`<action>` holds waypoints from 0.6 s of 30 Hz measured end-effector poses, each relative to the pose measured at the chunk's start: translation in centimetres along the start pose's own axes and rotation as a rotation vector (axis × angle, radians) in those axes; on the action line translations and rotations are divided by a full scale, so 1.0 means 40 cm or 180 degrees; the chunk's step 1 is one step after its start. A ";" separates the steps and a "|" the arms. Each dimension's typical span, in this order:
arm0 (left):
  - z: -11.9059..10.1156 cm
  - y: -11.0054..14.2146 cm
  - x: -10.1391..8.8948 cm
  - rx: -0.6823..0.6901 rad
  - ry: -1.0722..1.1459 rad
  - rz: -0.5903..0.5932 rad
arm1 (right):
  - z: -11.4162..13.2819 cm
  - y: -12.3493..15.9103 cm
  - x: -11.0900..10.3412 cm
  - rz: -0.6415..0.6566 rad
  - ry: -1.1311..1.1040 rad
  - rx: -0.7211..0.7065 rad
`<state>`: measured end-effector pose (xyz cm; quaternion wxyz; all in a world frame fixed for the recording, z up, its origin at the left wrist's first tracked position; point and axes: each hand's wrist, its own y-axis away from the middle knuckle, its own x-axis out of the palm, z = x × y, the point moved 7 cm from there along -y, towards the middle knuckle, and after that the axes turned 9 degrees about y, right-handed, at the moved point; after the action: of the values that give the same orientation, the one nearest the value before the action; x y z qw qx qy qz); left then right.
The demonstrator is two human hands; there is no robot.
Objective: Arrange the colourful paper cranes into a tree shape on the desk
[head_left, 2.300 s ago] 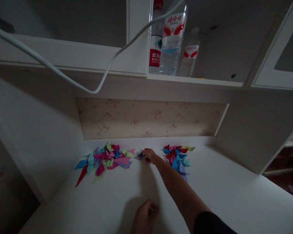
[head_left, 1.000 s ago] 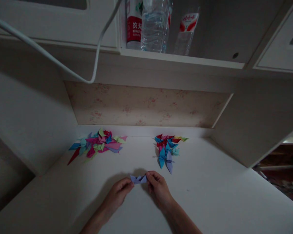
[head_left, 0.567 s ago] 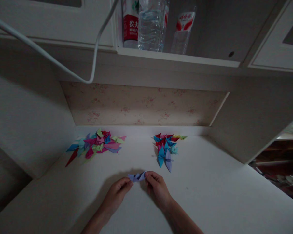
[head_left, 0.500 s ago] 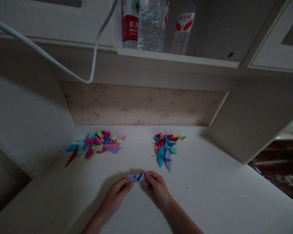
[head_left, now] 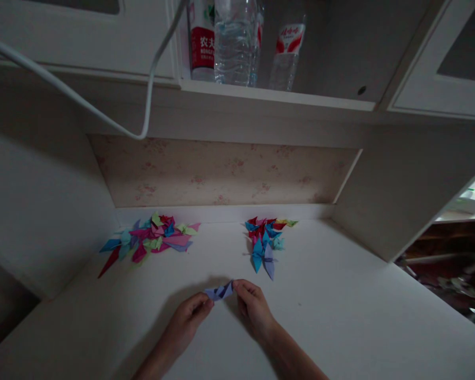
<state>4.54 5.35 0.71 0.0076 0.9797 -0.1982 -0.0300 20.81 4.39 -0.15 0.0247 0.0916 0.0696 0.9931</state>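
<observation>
Between my two hands is a lilac origami crane [head_left: 220,291], its folded paper stretched sideways just above the white desk [head_left: 332,316]. My left hand [head_left: 190,316] pinches its left end between thumb and fingers. At the other end, my right hand [head_left: 254,306] is closed on the paper's tip. Farther back on the left lies a heap of colourful folded paper pieces [head_left: 154,240]. To the right of it is a smaller group of paper cranes [head_left: 263,240] in blue, red, lilac and yellow.
Above the desk hangs a white cabinet with an open shelf [head_left: 277,95] holding several plastic bottles [head_left: 235,47]. A white cable [head_left: 103,113] dangles in front at the upper left. Side panels [head_left: 396,179] border the desk, and floral wallpaper [head_left: 229,171] covers the back.
The view has shifted slightly, so the surroundings sit a little farther left. Both hands keep their hold on the lilac paper, which is tilted slightly more.
</observation>
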 end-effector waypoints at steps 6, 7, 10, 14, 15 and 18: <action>-0.002 0.001 0.003 -0.0056 -0.0121 0.0035 | 0.002 -0.001 -0.002 -0.0054 0.0026 -0.0002; -0.003 0.000 0.004 -0.0051 -0.0131 0.0040 | 0.001 -0.002 -0.002 -0.0057 0.0054 -0.0011; -0.007 -0.001 0.008 -0.0040 -0.0162 0.0056 | -0.003 -0.007 -0.005 -0.0090 0.0110 -0.0012; -0.011 0.001 0.012 -0.0044 -0.0229 0.0102 | -0.007 -0.008 -0.007 -0.0100 0.0096 -0.0056; -0.012 0.002 0.012 -0.0034 -0.0239 0.0111 | -0.006 -0.007 -0.006 -0.0087 0.0098 -0.0064; -0.008 0.001 0.011 -0.0027 -0.0280 0.0118 | -0.002 -0.004 -0.005 -0.0062 0.0085 -0.0064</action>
<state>4.96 5.15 1.02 0.0036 0.9735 -0.2164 -0.0737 21.00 4.52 -0.28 0.0344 0.0774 0.0607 0.9946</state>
